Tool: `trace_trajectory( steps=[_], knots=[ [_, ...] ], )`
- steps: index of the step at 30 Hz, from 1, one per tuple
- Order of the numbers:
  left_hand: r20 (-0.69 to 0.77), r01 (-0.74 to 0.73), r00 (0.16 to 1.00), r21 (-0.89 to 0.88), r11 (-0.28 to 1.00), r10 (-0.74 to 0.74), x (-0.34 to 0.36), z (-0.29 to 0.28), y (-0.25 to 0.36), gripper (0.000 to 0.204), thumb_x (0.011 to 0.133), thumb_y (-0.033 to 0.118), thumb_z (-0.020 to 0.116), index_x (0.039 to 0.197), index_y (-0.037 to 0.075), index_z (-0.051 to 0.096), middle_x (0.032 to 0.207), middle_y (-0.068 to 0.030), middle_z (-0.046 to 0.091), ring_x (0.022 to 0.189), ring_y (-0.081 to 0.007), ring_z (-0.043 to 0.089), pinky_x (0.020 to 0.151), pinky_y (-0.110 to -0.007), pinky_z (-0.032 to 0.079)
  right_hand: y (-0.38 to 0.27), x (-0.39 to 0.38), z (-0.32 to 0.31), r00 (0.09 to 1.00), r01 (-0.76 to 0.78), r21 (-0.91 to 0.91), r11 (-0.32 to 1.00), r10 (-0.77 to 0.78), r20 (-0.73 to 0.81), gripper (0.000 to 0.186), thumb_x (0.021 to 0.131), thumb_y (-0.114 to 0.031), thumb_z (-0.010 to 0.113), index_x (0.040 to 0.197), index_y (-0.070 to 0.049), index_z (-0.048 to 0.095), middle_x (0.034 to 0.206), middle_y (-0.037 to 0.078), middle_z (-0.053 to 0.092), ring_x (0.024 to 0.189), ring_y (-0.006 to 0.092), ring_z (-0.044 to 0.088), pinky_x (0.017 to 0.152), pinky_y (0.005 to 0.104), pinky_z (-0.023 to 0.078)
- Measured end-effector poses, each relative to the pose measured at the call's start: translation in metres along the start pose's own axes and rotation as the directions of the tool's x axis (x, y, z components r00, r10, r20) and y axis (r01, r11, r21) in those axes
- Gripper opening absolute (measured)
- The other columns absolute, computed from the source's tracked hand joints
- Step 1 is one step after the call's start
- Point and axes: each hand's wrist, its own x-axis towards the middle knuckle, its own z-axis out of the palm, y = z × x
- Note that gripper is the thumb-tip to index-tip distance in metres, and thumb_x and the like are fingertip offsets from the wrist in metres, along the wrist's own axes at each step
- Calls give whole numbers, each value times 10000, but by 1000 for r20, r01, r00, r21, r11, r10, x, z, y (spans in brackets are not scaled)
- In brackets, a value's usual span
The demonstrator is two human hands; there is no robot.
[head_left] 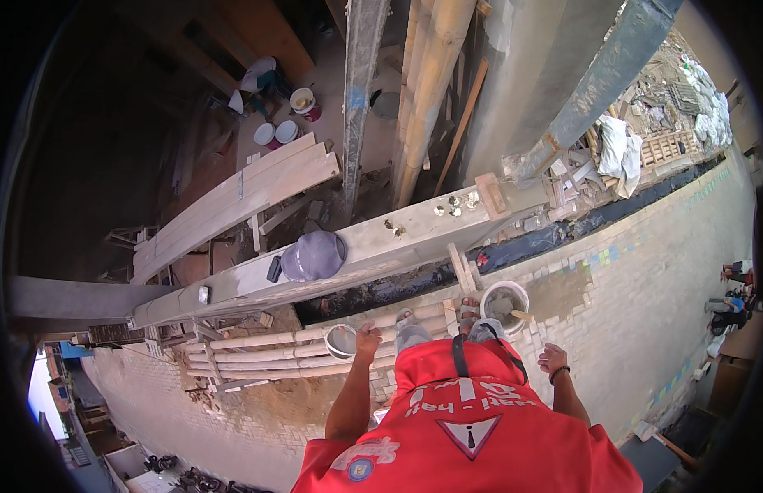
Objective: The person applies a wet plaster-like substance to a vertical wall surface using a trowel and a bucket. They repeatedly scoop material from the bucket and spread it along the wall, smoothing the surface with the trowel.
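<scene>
My left hand (367, 339) is held out beside a white bucket (341, 329) of greyish contents, its fingers loosely bent and apart with nothing in them. To the right of my body, my right hand (553, 360) hangs free, fingers spread and no object visible in it. Just ahead of it stands a larger white bucket (520, 289) with wet grey mortar (502, 305) inside. A tool's light wooden handle (522, 315) sticks out over that bucket's rim. My feet in sandals stand between the two buckets.
A low plastered wall (373, 253) crosses ahead, bearing a grey-purple cap (314, 255), a dark object (275, 269) and a brick (492, 195). Before it runs a dark open ditch (398, 286), with bamboo poles (275, 352) alongside. Planks (242, 197) and upright posts stand beyond. People (731, 304) are at far right.
</scene>
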Motion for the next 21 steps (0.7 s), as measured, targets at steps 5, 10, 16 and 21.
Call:
trace_trajectory(
  steps=[5, 10, 16, 21],
  knots=[
    [-16, -391, 878, 553, 736, 478, 60, 22, 21, 348, 761, 116, 539, 1076, -25, 588, 765, -219, 607, 699, -364, 593, 720, -426, 480, -10, -17, -5, 1000, -10, -47, 999, 10, -7, 374, 847, -138, 479, 1212, -55, 494, 763, 93, 583, 555, 160, 552, 457, 255, 427],
    [10, -383, 845, 708, 593, 535, 144, 45, 76, 391, 756, 73, 561, 1140, 5, 551, 996, -214, 561, 989, -362, 513, 875, -429, 411, -20, -52, -13, 996, -3, -51, 999, -1, -84, 351, 844, -81, 468, 1179, 16, 506, 724, 98, 581, 527, 144, 551, 419, 226, 400],
    [-18, -494, 567, 793, 357, 824, 258, 56, 124, 457, 739, -69, 468, 1192, -10, 476, 1034, -237, 505, 975, -387, 479, 863, -447, 388, 25, -67, -21, 993, -16, -169, 985, -3, -114, 326, 838, -108, 495, 1132, 22, 551, 720, 81, 609, 545, 136, 572, 470, 239, 446],
    [80, -512, 526, 824, 240, 846, 303, 72, 147, 493, 720, -110, 433, 1202, -10, 454, 1118, -237, 502, 1032, -381, 491, 892, -433, 390, 59, -76, -13, 988, -102, -207, 973, 74, -135, 328, 797, -107, 511, 1089, 22, 586, 716, 87, 626, 568, 144, 595, 506, 251, 470]
  ],
)
